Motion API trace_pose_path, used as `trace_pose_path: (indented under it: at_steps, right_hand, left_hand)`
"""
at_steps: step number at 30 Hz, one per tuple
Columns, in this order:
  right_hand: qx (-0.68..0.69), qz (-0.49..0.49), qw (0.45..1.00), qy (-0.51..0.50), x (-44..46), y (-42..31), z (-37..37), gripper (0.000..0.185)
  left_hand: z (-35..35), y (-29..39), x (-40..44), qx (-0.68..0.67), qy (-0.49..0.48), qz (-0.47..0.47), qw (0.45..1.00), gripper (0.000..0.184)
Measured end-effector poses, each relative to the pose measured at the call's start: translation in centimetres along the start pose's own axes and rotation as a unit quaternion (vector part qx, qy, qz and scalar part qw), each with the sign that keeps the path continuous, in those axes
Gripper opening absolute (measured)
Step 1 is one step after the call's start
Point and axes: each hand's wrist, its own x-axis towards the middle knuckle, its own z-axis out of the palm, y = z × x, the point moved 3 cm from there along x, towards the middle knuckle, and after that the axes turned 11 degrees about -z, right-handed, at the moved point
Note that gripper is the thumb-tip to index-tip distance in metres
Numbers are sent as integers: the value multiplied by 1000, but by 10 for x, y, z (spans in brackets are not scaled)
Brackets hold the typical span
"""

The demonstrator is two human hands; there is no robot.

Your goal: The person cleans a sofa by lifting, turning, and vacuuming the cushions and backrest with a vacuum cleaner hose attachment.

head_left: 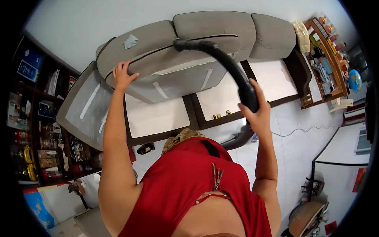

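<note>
My left hand (pixel 123 76) grips the upper left edge of a large grey sofa cushion (pixel 169 81), which stands tilted up against the backrest. In my right hand (pixel 256 108) is the black handle of a vacuum cleaner hose (pixel 225 59). The tube curves up and to the left, and its brush head (pixel 179 44) touches the cushion's top edge near the dark piping. Below the cushion, the pale sofa base (pixel 158 118) shows inside its dark wooden frame. A crumpled light cloth (pixel 130 41) lies on the left backrest.
Another grey cushion (pixel 89 102) leans at the left, beside a dark shelf unit (pixel 35 91) full of items. A wooden cabinet (pixel 329 55) is at the right. A cable (pixel 304 129) runs over the floor, and a black shoe (pixel 146 149) lies by the sofa frame.
</note>
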Motion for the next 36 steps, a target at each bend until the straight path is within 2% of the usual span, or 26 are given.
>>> trace_pose_path:
  at_steps: [3, 5, 7, 11, 13, 14, 15, 17, 19, 20, 22, 23, 25, 26, 29, 34, 36]
  right_hand:
    - [4, 61, 996, 60, -4, 12, -10, 73]
    - [-36, 56, 993, 102, -7, 4, -22, 73]
    - [-1, 107, 985, 132, -11, 5, -25, 73]
    - [-6, 119, 982, 145, -15, -33, 16, 76]
    - [22, 84, 987, 137, -15, -51, 46, 76]
    - [54, 106, 988, 100, -19, -60, 61, 76]
    - [7, 21, 997, 75, -19, -62, 74, 77]
    - [22, -36, 999, 9, -7, -93, 118, 78]
    - [66, 19, 995, -68, -1, -108, 166, 77]
    - [47, 3, 995, -93, 5, -118, 186, 77]
    - [26, -37, 992, -116, 15, -133, 218, 73]
    - [11, -52, 993, -104, 16, -134, 221, 72]
    - [-20, -84, 993, -82, 16, -134, 220, 70]
    - [-34, -44, 995, -83, 16, -135, 214, 69]
    - [-52, -20, 997, -44, 11, -129, 196, 75]
    - [-53, 38, 998, 25, 0, -127, 178, 76]
    - [-58, 2, 998, 8, -3, -134, 177, 76]
  left_hand:
    - [-9, -12, 5, -31, -36, 23, 999, 78]
    - [-16, -27, 11, -54, -77, 37, 995, 80]
    - [-20, -42, 19, -41, -77, 38, 995, 81]
    - [-34, -84, 26, 13, -63, 24, 998, 84]
    - [-27, -117, 30, -94, -99, -23, 990, 86]
    - [-21, -132, 33, -149, -116, -45, 981, 87]
    - [-18, -141, 35, -199, -122, -60, 970, 85]
    - [-8, -157, 30, -297, -142, -92, 940, 83]
    - [6, -156, 31, -390, -145, -89, 905, 79]
    - [12, -155, 33, -435, -147, -87, 884, 78]
    - [39, -166, 49, -433, -142, -84, 886, 75]
    - [50, -172, 54, -432, -138, -84, 887, 73]
    - [21, -153, 54, -402, -164, -103, 895, 72]
    - [10, -146, 56, -388, -176, -110, 898, 71]
    - [25, -150, 62, -377, -146, -101, 909, 70]
    - [45, -151, 63, -436, -152, -111, 880, 73]
    - [41, -147, 61, -457, -163, -119, 866, 75]
